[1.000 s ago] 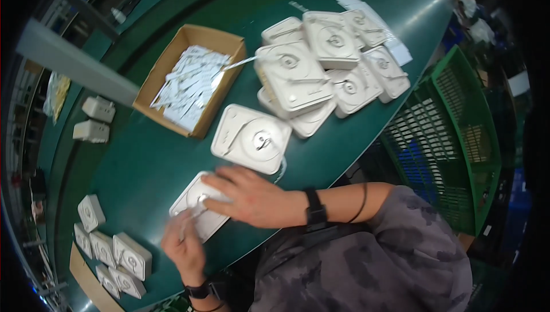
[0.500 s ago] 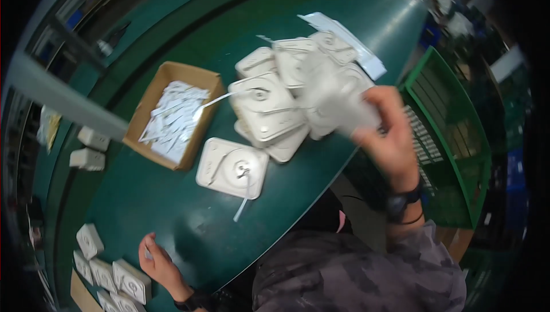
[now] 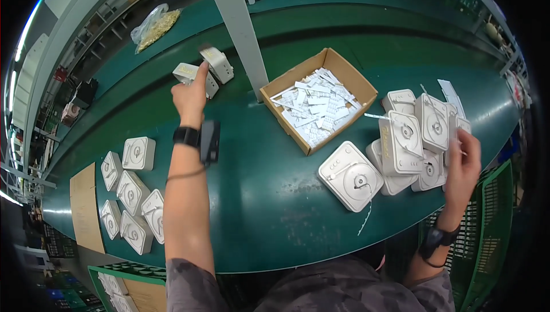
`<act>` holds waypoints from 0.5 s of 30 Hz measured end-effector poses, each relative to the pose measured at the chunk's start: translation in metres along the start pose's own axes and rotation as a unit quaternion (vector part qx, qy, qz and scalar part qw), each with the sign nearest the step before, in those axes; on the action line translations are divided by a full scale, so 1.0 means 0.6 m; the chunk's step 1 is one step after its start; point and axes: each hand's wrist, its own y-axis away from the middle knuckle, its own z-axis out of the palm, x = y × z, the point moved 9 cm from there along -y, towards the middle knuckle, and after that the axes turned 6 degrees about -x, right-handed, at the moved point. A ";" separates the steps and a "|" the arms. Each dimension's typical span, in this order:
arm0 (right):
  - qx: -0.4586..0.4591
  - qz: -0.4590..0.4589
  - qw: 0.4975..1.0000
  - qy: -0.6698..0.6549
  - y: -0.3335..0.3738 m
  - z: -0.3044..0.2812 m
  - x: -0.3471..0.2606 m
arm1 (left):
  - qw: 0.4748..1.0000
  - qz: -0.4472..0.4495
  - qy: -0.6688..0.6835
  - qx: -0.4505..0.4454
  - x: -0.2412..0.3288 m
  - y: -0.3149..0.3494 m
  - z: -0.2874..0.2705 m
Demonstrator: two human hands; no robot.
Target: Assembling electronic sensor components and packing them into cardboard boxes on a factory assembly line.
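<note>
My left hand [image 3: 191, 95] reaches far forward, its index finger stretched beside two white boxy units [image 3: 216, 63] with yellowish marks; thumb and index are apart, the other fingers hidden. At the right, my right hand [image 3: 465, 166] has its fingers curled at the right end of a pile of white turntable-shaped units [image 3: 404, 134]; what lies between the fingertips is blurred. One more white turntable-shaped unit [image 3: 350, 176] lies flat beside the pile, a white strip [image 3: 365, 218] trailing from it. Another strip sticks out from the pile's left side.
A cardboard box [image 3: 312, 146] full of flat white strips stands mid-table, near a grey post [image 3: 238, 26]. Several more white units [image 3: 133, 193] sit at the left beside a cardboard sheet [image 3: 86, 209]. Green crates [image 3: 495, 209] stand below the table's near edge.
The view has swung left. My left hand has gone from the near left part of the table to the two boxy units. My right hand has moved from above the pile to its right end.
</note>
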 end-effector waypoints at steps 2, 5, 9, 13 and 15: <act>-0.181 -0.064 0.964 -0.183 0.011 0.136 -0.148 | 0.979 -0.110 -0.158 0.062 -0.073 -0.057 -0.008; -0.358 -0.249 0.867 -0.239 0.032 0.293 -0.343 | 0.989 -0.086 -0.118 0.001 -0.097 -0.071 0.026; -0.368 -0.250 0.861 -0.246 0.002 0.493 -0.449 | 0.994 -0.088 0.068 0.022 -0.109 -0.013 -0.030; -0.277 -0.185 0.934 -0.127 -0.058 0.680 -0.444 | 0.941 -0.175 0.290 -0.011 -0.117 0.114 -0.079; -0.234 -0.115 0.960 -0.104 -0.080 0.726 -0.434 | 0.935 -0.217 0.280 -0.021 -0.121 0.193 -0.122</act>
